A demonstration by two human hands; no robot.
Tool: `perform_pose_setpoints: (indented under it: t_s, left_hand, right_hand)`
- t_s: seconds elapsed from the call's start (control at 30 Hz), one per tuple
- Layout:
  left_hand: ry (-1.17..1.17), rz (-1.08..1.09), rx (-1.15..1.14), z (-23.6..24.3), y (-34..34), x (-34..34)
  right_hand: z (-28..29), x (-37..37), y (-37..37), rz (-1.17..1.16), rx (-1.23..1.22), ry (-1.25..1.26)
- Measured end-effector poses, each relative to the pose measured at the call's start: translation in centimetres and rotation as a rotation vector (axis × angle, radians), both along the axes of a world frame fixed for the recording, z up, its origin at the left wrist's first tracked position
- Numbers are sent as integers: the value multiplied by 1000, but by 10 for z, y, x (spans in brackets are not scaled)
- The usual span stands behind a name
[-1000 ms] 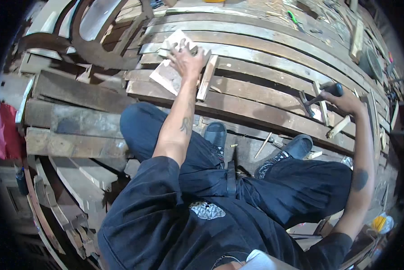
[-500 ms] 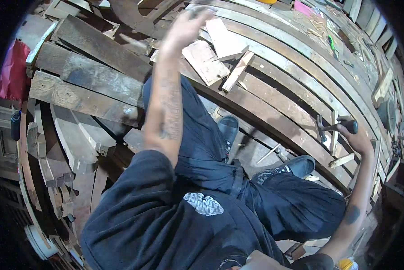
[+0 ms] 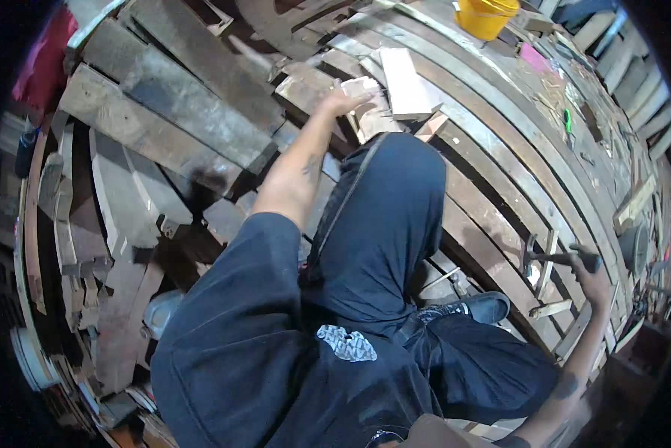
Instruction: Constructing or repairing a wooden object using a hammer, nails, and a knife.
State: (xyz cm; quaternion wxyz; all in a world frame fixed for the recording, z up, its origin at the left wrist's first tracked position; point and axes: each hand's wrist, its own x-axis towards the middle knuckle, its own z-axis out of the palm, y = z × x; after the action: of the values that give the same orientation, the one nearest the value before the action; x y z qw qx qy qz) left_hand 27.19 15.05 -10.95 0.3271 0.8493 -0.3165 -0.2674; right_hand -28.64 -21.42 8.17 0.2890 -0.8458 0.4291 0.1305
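My left hand (image 3: 343,103) has its fingers loosely extended over a split, pale wood piece (image 3: 369,116) at the upper middle, touching or just above it. A whiter block (image 3: 402,82) lies beside it, with a short wood strip (image 3: 434,127) partly behind my raised left knee (image 3: 391,194). At the right, my right hand (image 3: 591,278) grips a hammer (image 3: 563,259), its head low beside an upright wood strip (image 3: 547,257) on the slats. A short offcut (image 3: 552,308) lies just below that.
Curved-looking slats (image 3: 514,157) run across the right. A yellow bucket (image 3: 485,15), pink sheet (image 3: 537,56), green-handled tool (image 3: 567,119) and dark bucket (image 3: 632,246) sit around them. Loose planks (image 3: 171,97) pile up at the left, with a red cloth (image 3: 44,56) and a pale container (image 3: 162,313).
My left hand rose off the wood pieces, then came down beside them again. My left knee has lifted and my view has swung. My right hand still holds the hammer.
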Motion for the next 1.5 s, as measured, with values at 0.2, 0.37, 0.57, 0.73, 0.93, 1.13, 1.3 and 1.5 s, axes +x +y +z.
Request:
perform_pose_setpoints:
  t_s: [0.2, 0.37, 0.57, 0.73, 0.93, 1.13, 1.3, 1.5]
  left_hand:
    - [-109, 688, -227, -36, 3, -20]
    - [-197, 736, -726, 4, 21, -78]
    - [-446, 847, -745, 32, 175, -84]
    - [-703, 1007, -849, 21, 286, -90]
    - [-988, 1296, 32, -10, 314, -90]
    - [-1000, 1199, 195, -13, 264, -109]
    - [-713, 868, -462, 18, 151, -72]
    - [-221, 346, 42, 53, -57, -43]
  right_hand:
    - [-8, -22, -4, -66, 59, -70]
    - [-20, -49, -19, -95, 93, -120]
    - [-17, -50, -14, -129, -2, -2]
    - [-23, -57, -21, -108, 5, 48]
    - [-24, -56, -7, -60, -66, 2]
    - [-14, -41, 13, -39, 45, -110]
    - [-4, -33, 24, -58, 52, -180]
    - [9, -29, 31, -131, 58, -129]
